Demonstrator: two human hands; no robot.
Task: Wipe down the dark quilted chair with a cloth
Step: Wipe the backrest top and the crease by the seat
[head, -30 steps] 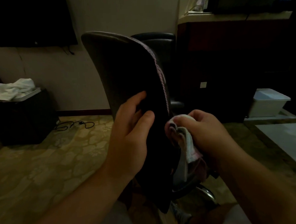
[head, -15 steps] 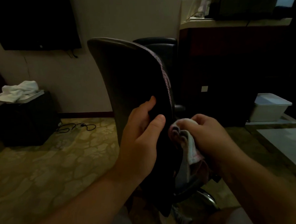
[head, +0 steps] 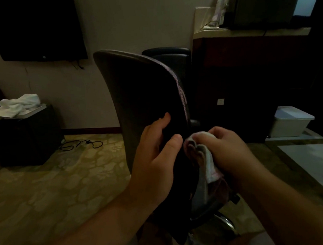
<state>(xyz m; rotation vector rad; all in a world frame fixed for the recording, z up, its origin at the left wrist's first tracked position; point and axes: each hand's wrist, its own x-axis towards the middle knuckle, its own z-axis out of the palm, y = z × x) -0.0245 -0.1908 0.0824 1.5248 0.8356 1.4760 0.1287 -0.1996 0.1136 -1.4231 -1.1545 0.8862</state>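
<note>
The dark chair (head: pixel 140 89) stands in front of me with its curved backrest seen from behind and a pale stitched seam down its right edge. My left hand (head: pixel 155 156) grips that edge low down, fingers on the back and thumb on the near side. My right hand (head: pixel 227 150) holds a bunched white and pink cloth (head: pixel 203 157) against the chair's right side, just past the seam. The cloth's loose end hangs down below my hand. The seat is hidden in shadow.
A second black chair (head: pixel 170 56) stands behind, beside a dark cabinet (head: pixel 248 80). A black box with white towels (head: pixel 17 105) sits at left, a cable (head: pixel 79 144) lies on the patterned carpet, a white bin (head: pixel 291 121) stands at right.
The view has tipped up slightly, so the chair and both hands sit lower in frame. My left hand has slid a little up the backrest edge; the cloth stays pressed beside the seam.
</note>
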